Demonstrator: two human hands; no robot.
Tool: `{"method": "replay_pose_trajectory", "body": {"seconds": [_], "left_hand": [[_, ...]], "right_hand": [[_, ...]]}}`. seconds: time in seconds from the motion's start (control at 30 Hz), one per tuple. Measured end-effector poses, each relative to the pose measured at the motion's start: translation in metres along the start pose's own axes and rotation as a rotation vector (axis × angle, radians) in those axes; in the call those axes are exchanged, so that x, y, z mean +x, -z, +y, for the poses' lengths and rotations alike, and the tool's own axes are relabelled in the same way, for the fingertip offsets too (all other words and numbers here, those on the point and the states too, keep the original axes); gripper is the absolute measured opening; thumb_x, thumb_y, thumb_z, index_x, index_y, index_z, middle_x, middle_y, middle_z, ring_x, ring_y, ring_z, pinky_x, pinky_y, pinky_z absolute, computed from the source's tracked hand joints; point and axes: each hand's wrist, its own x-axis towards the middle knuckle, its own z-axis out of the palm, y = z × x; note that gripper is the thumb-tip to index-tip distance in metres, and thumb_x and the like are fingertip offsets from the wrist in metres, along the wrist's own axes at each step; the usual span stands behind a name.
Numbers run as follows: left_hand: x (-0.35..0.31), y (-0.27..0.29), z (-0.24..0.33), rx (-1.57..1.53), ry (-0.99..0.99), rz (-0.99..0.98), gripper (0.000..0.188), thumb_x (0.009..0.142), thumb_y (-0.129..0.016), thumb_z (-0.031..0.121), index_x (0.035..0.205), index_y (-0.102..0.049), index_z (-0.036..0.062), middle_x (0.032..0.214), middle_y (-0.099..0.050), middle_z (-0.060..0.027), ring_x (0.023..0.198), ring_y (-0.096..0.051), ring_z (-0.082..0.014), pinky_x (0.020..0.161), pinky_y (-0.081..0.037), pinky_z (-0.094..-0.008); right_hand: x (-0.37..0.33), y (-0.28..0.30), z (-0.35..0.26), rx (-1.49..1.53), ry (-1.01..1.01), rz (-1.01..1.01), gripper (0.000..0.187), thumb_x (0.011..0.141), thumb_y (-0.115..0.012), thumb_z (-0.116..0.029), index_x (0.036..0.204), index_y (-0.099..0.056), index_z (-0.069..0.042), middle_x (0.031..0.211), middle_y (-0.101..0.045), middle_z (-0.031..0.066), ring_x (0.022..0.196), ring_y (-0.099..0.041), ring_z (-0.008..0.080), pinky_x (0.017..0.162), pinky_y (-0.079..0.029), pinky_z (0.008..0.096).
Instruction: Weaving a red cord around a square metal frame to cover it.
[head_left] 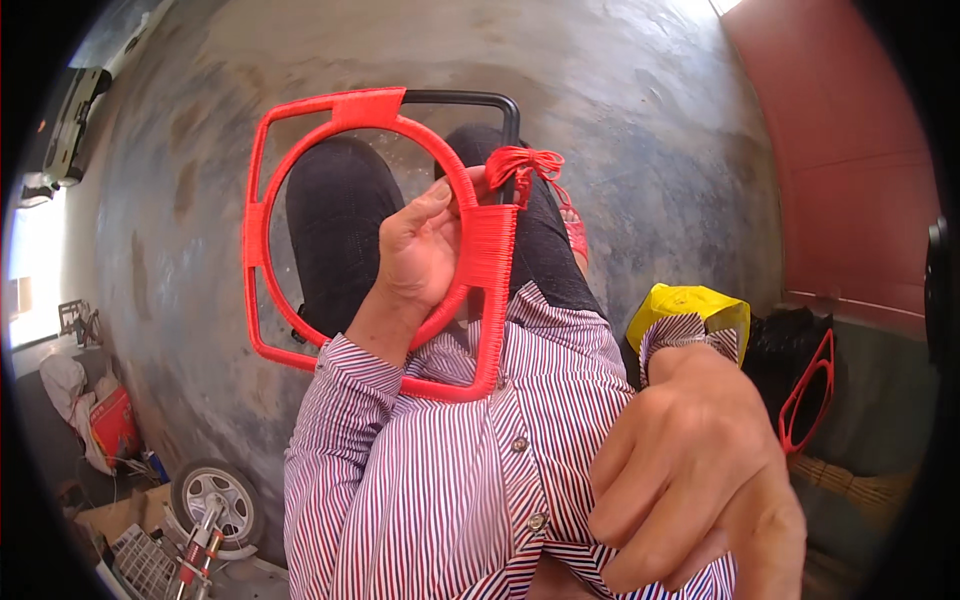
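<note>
My left hand (425,250) is closed on a square frame (482,250) with a round ring inside it, its thumb over the ring and its fingers behind. Red cord is wound tightly over most of the frame. At the far right corner the black tube (465,97) shows bare. A looped bundle of red cord (522,163) hangs on the bare tube, where the winding ends. Close to the camera at lower right, my right hand (690,470) is raised with its fingers curled. Whatever those fingers may hold is hidden.
The frame lies over my knees in dark trousers (345,220). To the right are a yellow bag (690,300), a black bag (775,350) and another red-wound frame (808,390). At lower left stand a small wheel (215,500) and a red box (115,425).
</note>
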Motion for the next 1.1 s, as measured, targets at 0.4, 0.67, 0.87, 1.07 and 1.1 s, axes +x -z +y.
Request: {"method": "replay_pose_trajectory", "body": {"seconds": [0.4, 0.67, 0.87, 1.07, 1.1], "left_hand": [[0.001, 0.004, 0.000, 0.000, 0.016, 0.043, 0.055, 0.089, -0.057, 0.026, 0.130, -0.053, -0.0099, 0.126, -0.061, -0.0210, 0.115, -0.060, -0.0287, 0.104, -0.046, -0.0417], [0.004, 0.006, -0.001, -0.087, 0.066, -0.096, 0.045, 0.091, -0.053, 0.023, 0.123, -0.057, -0.0069, 0.120, -0.063, -0.0187, 0.110, -0.061, -0.0284, 0.099, -0.049, -0.0417], [0.002, 0.002, -0.001, -0.083, 0.046, -0.102, 0.047, 0.089, -0.055, 0.025, 0.123, -0.057, -0.0077, 0.119, -0.063, -0.0190, 0.110, -0.061, -0.0289, 0.099, -0.048, -0.0415], [0.002, 0.005, -0.002, -0.018, 0.041, -0.032, 0.052, 0.086, -0.058, 0.026, 0.125, -0.057, -0.0087, 0.124, -0.062, -0.0193, 0.115, -0.059, -0.0295, 0.105, -0.044, -0.0421], [0.001, 0.005, -0.002, -0.001, 0.027, -0.025, 0.053, 0.086, -0.058, 0.026, 0.125, -0.057, -0.0086, 0.124, -0.062, -0.0192, 0.116, -0.059, -0.0295, 0.105, -0.044, -0.0423]], "right_hand": [[0.001, 0.005, 0.002, 0.222, 0.001, -0.192, 0.034, 0.092, -0.054, -0.003, 0.121, -0.064, -0.016, 0.062, -0.046, 0.0019, 0.047, -0.043, 0.0146, 0.039, -0.032, 0.0271], [0.001, 0.008, 0.002, 0.267, -0.030, -0.106, 0.042, 0.091, -0.057, 0.000, 0.127, -0.067, -0.019, 0.049, -0.039, -0.0019, 0.039, -0.033, 0.0087, 0.035, -0.023, 0.0236], [0.006, 0.023, 0.013, 0.348, 0.059, -0.378, 0.016, 0.097, -0.052, -0.008, 0.095, -0.067, -0.003, 0.084, -0.063, 0.0170, 0.057, -0.058, 0.0245, 0.044, -0.042, 0.0307], [-0.010, 0.013, 0.012, 0.188, 0.029, -0.075, 0.028, 0.091, -0.061, -0.013, 0.118, -0.068, -0.016, 0.053, -0.045, 0.0011, 0.043, -0.041, 0.0120, 0.039, -0.028, 0.0255], [-0.019, 0.022, 0.021, 0.131, 0.009, -0.010, 0.022, 0.088, -0.062, -0.013, 0.109, -0.068, -0.013, 0.058, -0.050, 0.0039, 0.048, -0.047, 0.0151, 0.043, -0.033, 0.0274]]}}
